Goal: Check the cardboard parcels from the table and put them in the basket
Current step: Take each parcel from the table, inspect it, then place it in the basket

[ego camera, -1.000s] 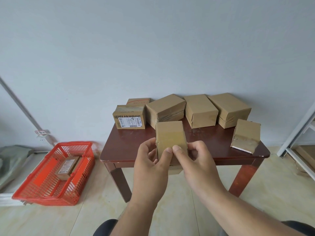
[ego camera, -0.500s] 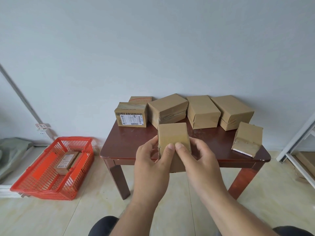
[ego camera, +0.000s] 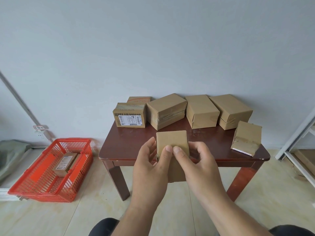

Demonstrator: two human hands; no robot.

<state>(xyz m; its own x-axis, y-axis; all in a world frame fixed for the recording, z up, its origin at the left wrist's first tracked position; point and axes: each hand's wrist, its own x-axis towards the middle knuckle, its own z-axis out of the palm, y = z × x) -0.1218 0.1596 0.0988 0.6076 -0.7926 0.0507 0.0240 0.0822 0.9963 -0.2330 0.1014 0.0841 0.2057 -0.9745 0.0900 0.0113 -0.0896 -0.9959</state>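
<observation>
You are holding a small cardboard parcel (ego camera: 171,142) in front of you, above the near edge of the table (ego camera: 129,147). Your left hand (ego camera: 150,169) and right hand (ego camera: 199,167) are both gripping it, thumbs meeting on its near face. Six more parcels (ego camera: 201,111) are sitting on the table behind it. Down on the floor to your left, the red basket (ego camera: 42,188) is holding one labelled parcel (ego camera: 65,163).

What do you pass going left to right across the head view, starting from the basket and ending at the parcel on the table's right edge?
red basket → labelled parcel → held parcel → tilted parcel
</observation>
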